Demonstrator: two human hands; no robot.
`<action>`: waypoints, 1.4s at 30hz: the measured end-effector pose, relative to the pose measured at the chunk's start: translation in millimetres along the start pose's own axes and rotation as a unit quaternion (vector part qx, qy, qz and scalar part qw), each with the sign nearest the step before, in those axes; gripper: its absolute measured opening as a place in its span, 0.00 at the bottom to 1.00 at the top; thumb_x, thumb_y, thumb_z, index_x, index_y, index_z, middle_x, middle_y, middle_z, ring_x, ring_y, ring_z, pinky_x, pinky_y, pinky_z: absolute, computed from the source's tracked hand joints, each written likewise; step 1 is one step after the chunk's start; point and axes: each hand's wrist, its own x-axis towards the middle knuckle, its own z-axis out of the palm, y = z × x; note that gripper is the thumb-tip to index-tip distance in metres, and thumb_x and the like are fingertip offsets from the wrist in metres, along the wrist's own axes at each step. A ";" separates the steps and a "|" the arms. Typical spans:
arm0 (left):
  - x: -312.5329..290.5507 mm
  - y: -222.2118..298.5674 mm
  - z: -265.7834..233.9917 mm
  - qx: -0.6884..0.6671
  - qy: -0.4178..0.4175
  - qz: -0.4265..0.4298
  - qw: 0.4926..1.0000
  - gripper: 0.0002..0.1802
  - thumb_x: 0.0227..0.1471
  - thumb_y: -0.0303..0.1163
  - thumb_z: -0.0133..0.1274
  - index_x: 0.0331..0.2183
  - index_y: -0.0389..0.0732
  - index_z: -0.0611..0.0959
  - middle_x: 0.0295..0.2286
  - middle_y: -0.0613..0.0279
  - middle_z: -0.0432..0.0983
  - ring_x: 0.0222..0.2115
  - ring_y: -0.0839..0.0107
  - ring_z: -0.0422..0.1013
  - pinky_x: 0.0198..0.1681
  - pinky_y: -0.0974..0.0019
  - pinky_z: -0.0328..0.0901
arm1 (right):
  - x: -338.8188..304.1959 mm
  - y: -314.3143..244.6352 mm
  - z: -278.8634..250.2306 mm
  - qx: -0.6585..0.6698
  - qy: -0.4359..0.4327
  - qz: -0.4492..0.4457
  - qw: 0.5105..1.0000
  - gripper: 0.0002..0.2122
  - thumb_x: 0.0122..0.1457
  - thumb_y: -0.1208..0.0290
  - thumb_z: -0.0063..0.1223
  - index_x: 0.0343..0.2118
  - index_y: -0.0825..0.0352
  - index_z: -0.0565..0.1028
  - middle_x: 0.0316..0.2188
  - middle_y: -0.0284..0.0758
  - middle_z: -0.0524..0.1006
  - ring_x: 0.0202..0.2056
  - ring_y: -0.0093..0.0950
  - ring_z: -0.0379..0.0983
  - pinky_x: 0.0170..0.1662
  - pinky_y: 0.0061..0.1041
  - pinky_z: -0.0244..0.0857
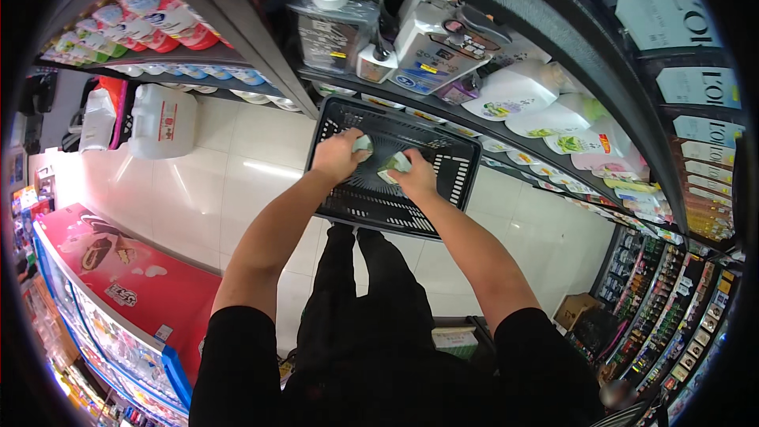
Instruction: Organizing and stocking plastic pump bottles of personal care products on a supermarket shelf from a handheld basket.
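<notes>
Basket [395, 217], one, black; left grip [336, 156] holding one pale pack [363, 145], right grip [417, 178] one greenish pack [393, 165].

Glare on floor [237, 198], curved edges

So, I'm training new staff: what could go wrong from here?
The left hand and right hand each grip a small pack over the basket, so a loose hold might drop one. The basket also looks close to the white bottles, so a bump could perhaps knock some over.
</notes>
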 end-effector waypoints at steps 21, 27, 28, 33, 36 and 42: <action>60.5 -68.4 23.0 0.275 -0.112 0.091 0.951 0.08 0.54 0.30 0.55 0.38 0.43 0.81 0.32 0.53 0.84 0.36 0.53 0.82 0.38 0.53 0.76 | 84.3 -6.1 83.7 -0.014 -0.023 -0.075 0.997 0.18 0.56 0.71 0.65 0.50 0.63 0.76 0.39 0.50 0.82 0.39 0.52 0.80 0.43 0.46 0.74; 71.8 -55.4 35.5 0.272 -0.093 0.036 0.957 0.13 0.53 0.29 0.56 0.42 0.40 0.81 0.40 0.54 0.84 0.42 0.56 0.81 0.42 0.56 0.77 | 97.0 2.0 88.4 -0.015 0.037 -0.152 0.988 0.23 0.55 0.74 0.63 0.56 0.64 0.74 0.48 0.49 0.80 0.40 0.50 0.80 0.43 0.44 0.75; 70.0 -56.6 30.8 0.277 -0.087 0.037 0.956 0.13 0.53 0.29 0.56 0.42 0.40 0.81 0.40 0.54 0.84 0.42 0.56 0.81 0.42 0.56 0.77 | 96.5 -5.3 84.8 -0.014 0.041 -0.158 0.987 0.23 0.55 0.74 0.63 0.56 0.64 0.74 0.48 0.49 0.80 0.40 0.50 0.80 0.43 0.44 0.75; 18.7 -21.7 -2.0 0.080 0.043 0.040 0.995 0.27 0.48 0.32 0.64 0.51 0.41 0.80 0.52 0.50 0.77 0.53 0.48 0.72 0.56 0.51 0.69 | 44.9 -39.1 40.4 0.026 0.065 -0.126 0.989 0.30 0.55 0.76 0.61 0.62 0.62 0.68 0.48 0.47 0.77 0.41 0.46 0.79 0.45 0.42 0.74; -40.5 2.7 -28.0 -0.008 0.016 -0.025 1.000 0.14 0.54 0.38 0.61 0.42 0.45 0.86 0.41 0.55 0.83 0.44 0.52 0.78 0.47 0.52 0.73 | -8.0 -48.5 17.5 0.137 0.046 -0.112 0.983 0.29 0.57 0.75 0.63 0.64 0.65 0.69 0.38 0.43 0.80 0.34 0.32 0.80 0.42 0.34 0.74; -78.0 103.2 -156.3 -0.079 0.150 0.089 0.982 0.11 0.51 0.28 0.64 0.38 0.39 0.86 0.35 0.55 0.84 0.35 0.58 0.81 0.40 0.59 0.75 | -79.5 -121.5 -87.2 0.227 0.083 -0.166 0.956 0.20 0.58 0.74 0.65 0.55 0.67 0.77 0.43 0.41 0.79 0.32 0.27 0.79 0.36 0.26 0.73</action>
